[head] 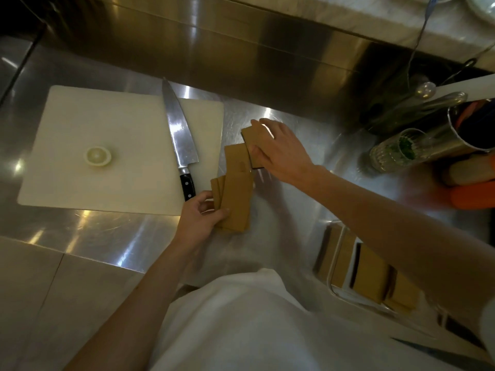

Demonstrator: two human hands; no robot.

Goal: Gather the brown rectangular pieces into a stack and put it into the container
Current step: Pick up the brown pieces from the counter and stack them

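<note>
Several brown rectangular pieces lie in a loose row on the steel counter [281, 215]. My left hand [199, 216] grips the near bunch of brown pieces [237, 202] at its left edge, thumb on top. My right hand [281, 147] holds the far brown piece [254, 136], thumb on its near edge and fingers over its far side. Another brown piece [235, 156] lies between the two hands. The clear container [336, 258] sits at the near right, partly hidden under my right forearm, with brown pieces [371, 274] standing inside it.
A white cutting board [107, 135] lies to the left with a pale round slice [97, 156] on it. A chef's knife [178, 137] rests along the board's right edge, its black handle near my left hand. A glass [396, 151], a metal cup [455, 135] and orange items [471, 196] crowd the right.
</note>
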